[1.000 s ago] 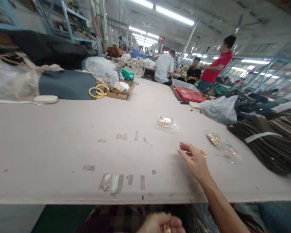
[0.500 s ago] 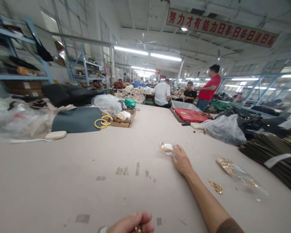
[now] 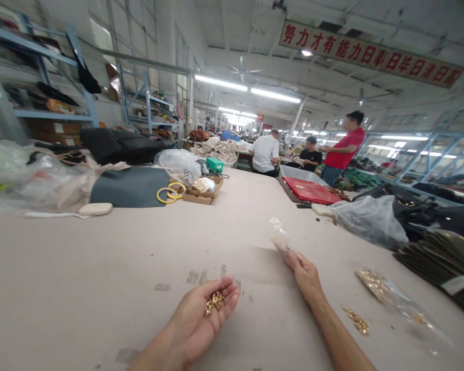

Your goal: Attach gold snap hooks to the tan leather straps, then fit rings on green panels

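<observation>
My left hand [image 3: 201, 317] lies palm up over the pale table [image 3: 100, 268], cupping a small heap of gold metal fittings [image 3: 214, 300] in curled fingers. My right hand [image 3: 303, 270] reaches further out and pinches a small clear plastic bag [image 3: 280, 238], lifted off the table and blurred. To the right lie a loose pile of gold fittings [image 3: 355, 319] and a second clear bag of gold fittings [image 3: 386, 293].
Stacked dark pieces [image 3: 444, 257] line the right edge, beside a grey plastic bag [image 3: 367, 219] and a red tray [image 3: 311, 189]. At the back left are a cardboard box [image 3: 201, 189], yellow rings [image 3: 169, 192] and dark material [image 3: 129, 186]. Three people work at the far end.
My right hand reached forward to the small bag, took hold and lifted it. My left hand rose from below the table edge and turned palm up with the gold fittings.
</observation>
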The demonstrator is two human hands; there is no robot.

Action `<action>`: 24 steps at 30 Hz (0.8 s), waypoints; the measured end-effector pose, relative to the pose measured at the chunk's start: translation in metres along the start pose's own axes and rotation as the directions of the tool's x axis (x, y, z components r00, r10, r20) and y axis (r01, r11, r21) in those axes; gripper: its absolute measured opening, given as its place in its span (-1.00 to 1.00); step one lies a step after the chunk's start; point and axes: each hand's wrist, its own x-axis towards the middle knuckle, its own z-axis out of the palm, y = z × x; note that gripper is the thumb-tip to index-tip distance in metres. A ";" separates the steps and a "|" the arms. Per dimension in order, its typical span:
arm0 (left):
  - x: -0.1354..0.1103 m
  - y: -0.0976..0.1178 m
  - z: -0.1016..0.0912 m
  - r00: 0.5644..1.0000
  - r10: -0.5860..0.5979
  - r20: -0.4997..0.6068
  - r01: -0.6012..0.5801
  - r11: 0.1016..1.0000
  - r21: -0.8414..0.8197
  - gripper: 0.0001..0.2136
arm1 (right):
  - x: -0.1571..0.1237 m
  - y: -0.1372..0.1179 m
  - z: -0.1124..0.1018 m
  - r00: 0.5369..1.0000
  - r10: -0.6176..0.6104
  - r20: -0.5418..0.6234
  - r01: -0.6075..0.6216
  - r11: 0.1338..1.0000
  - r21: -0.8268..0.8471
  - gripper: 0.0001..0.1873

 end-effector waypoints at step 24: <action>-0.067 0.034 0.001 0.960 -0.219 0.175 0.061 0.774 0.630 -0.88 | -0.136 -0.086 0.011 0.833 0.077 0.548 -0.123 0.991 0.047 -0.60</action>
